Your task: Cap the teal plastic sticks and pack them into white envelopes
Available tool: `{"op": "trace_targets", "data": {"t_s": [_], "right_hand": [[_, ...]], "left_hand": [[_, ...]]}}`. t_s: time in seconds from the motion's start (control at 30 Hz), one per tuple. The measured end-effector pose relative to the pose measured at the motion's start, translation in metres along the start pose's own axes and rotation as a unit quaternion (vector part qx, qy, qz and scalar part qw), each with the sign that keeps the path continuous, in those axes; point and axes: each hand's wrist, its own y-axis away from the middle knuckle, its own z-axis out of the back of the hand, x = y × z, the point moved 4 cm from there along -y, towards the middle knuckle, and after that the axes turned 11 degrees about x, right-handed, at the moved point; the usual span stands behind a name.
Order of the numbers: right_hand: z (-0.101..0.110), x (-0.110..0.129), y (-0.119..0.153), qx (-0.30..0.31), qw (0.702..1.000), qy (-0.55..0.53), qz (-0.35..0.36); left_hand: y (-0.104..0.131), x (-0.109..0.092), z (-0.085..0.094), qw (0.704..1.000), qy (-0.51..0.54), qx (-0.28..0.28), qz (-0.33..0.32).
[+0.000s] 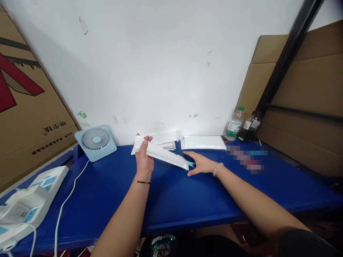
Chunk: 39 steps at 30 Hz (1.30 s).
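Note:
My left hand [144, 157] grips a long, narrow white mailer pouch [163, 153] above the blue table, with the thumb across its upper face. The pouch slants down to the right, towards my right hand [200, 163]. At its right end a small teal item [191, 164] shows, and most of it is hidden. Around that end, the thumb and fingers of my right hand are spread apart; whether they touch the teal item I cannot tell. Behind my left hand lie more white pouches [169, 145], and a flat white pouch [205, 142] rests by the wall.
A blue fan [97, 140] and a white power strip [50, 191] with cables stand on the left of the blue table [187, 200]. At the back right are a clear bottle [234, 125] and a dark bottle [249, 126]. Cardboard [302, 78] borders the right side.

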Motion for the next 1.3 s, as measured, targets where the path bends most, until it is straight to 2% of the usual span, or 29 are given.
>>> {"op": "trace_targets", "data": {"t_s": [0.27, 0.53, 0.73, 0.87, 0.93, 0.97, 1.03, 1.1, 1.17, 1.2, 1.23, 1.3], "right_hand": [[-0.015, 0.014, -0.016, -0.042, 0.995, 0.082, 0.037], [-0.016, 0.012, -0.017, -0.049, 0.993, 0.098, 0.049], [-0.016, 0.011, -0.015, -0.036, 0.994, 0.089, 0.052], [-0.017, 0.011, -0.015, -0.036, 0.994, 0.088, 0.061], [-0.018, 0.010, -0.015, -0.030, 0.994, 0.091, 0.056], [-0.018, 0.010, -0.015, -0.025, 0.994, 0.093, 0.053], [-0.017, 0.012, -0.013, -0.012, 0.994, 0.096, 0.055], [-0.012, 0.015, -0.009, 0.001, 0.994, 0.088, 0.071], [-0.003, 0.017, -0.004, -0.003, 0.994, 0.069, 0.081], [0.003, 0.016, -0.001, -0.018, 0.995, 0.061, 0.079], [0.010, 0.014, 0.002, -0.039, 0.995, 0.054, 0.072], [0.021, 0.007, 0.006, -0.082, 0.994, 0.053, 0.053]], "left_hand": [[-0.013, -0.049, -0.009, 0.992, -0.091, 0.077, -0.037], [-0.033, -0.114, -0.039, 0.969, -0.173, 0.161, -0.071], [-0.037, -0.135, -0.060, 0.954, -0.223, 0.194, -0.051], [-0.040, -0.138, -0.064, 0.939, -0.276, 0.200, -0.052], [-0.042, -0.129, -0.058, 0.903, -0.361, 0.229, -0.049], [-0.042, -0.121, -0.053, 0.870, -0.420, 0.252, -0.044], [-0.043, -0.097, -0.034, 0.784, -0.544, 0.299, -0.012], [-0.043, -0.070, -0.007, 0.693, -0.644, 0.323, 0.025], [-0.042, -0.043, 0.024, 0.604, -0.712, 0.343, 0.099], [-0.040, -0.032, 0.037, 0.574, -0.728, 0.348, 0.138], [-0.038, -0.023, 0.047, 0.555, -0.734, 0.354, 0.164], [-0.032, -0.010, 0.052, 0.562, -0.731, 0.355, 0.154]]}}
